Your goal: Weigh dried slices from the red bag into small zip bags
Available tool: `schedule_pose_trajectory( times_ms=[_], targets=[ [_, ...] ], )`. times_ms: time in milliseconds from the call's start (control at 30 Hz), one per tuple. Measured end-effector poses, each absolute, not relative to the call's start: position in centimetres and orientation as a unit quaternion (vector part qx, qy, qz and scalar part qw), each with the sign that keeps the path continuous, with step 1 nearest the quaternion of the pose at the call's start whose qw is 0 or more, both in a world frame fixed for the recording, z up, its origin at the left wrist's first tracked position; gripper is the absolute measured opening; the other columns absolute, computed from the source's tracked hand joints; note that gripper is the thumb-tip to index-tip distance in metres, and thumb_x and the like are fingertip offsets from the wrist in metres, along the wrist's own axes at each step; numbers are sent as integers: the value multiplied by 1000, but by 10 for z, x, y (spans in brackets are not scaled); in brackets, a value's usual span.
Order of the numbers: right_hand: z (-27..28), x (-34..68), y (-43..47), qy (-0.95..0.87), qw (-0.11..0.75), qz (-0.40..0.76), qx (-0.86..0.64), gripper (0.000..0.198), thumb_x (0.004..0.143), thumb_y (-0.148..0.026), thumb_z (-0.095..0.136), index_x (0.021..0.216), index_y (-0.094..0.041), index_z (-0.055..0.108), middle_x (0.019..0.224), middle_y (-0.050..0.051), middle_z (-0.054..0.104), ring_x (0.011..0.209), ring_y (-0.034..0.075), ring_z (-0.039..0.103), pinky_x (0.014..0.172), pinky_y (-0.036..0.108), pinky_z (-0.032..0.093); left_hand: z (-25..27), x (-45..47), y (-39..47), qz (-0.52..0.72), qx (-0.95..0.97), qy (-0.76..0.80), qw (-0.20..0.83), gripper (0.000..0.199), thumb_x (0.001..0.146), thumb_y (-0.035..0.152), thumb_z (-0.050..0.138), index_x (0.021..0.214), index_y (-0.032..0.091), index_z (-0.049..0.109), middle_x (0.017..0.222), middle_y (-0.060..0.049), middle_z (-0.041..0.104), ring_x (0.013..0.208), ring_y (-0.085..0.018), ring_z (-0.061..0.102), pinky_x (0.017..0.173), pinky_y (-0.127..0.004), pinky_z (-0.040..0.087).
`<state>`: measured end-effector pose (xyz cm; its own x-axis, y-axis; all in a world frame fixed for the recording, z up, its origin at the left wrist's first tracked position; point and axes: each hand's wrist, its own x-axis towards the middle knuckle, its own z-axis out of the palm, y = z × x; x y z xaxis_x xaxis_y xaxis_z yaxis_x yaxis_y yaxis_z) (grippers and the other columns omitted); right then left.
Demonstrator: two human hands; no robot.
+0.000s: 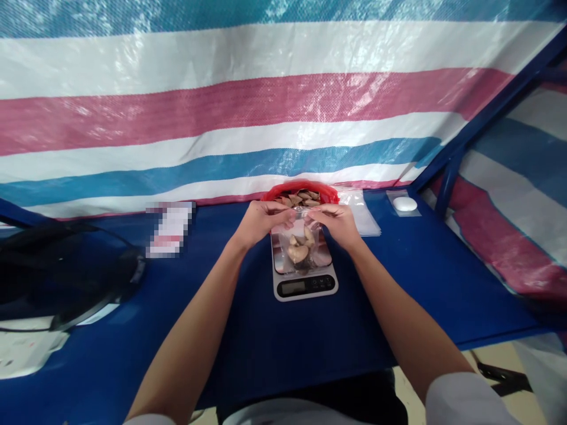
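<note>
A clear plastic bag (pixel 302 251) with several pale brown dried slices inside hangs or rests over the steel plate of a kitchen scale (pixel 306 287); I cannot tell whether its bottom touches the plate. My left hand (pixel 266 221) pinches the bag's top edge on the left. On the right, my right hand (pixel 336 221) pinches the same edge, fingers closed. Just behind the hands sits a red plastic bag (pixel 301 188), open at the top and filled with more brown dried pieces. The scale's display is too dim to read.
Flat clear bags (pixel 361 215) lie right of the red bag. Farther right is a small bag with a white oval object (pixel 404 204). A blurred paper packet (pixel 170 230), a black bag-like item (pixel 62 271) and a white power strip (pixel 29 348) lie left on the blue table (pixel 443 283).
</note>
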<state>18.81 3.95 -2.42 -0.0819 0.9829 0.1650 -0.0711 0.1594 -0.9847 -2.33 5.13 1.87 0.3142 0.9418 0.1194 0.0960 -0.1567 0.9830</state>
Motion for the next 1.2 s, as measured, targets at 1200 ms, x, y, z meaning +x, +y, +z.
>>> schedule_pose_trajectory(
  times_ms=[1200],
  targets=[
    [-21, 176, 40, -593, 544, 401, -438, 19, 82, -34, 73, 70, -20, 77, 72, 1, 76, 68, 16, 68, 67, 27, 54, 14, -29, 51, 397, 595, 409, 566, 25, 72, 39, 86, 82, 16, 82, 68, -3, 76, 60, -14, 69, 63, -26, 60]
  ],
)
